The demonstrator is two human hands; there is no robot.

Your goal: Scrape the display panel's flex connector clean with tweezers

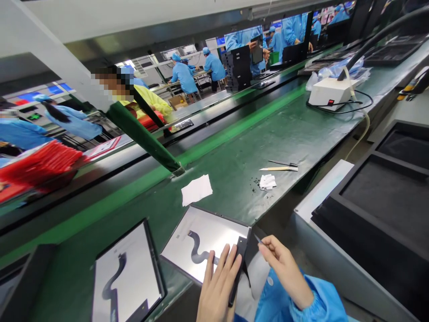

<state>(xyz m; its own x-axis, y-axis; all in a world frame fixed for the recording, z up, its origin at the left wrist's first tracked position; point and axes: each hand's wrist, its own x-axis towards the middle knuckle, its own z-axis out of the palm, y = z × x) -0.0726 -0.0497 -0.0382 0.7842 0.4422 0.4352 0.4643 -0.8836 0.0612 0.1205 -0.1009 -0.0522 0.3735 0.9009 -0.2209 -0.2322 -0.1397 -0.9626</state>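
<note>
I see the flat panel (pixel 214 230) lying at the edge of the bench (pixel 234 152), its near side jutting past it. My left hand (pixel 219 284) spreads its fingers across the panel, over one end of the curved ribbon cable (pixel 195 250); I can't tell whether the thumb clamps underneath. My right hand (pixel 279 259) pinches a slim dark tool (pixel 258 239) near the panel's corner. I judge the panel light, stiff, slick and easily cracked; I'd hold it by its dark rim, sparing the soft ribbon.
</note>
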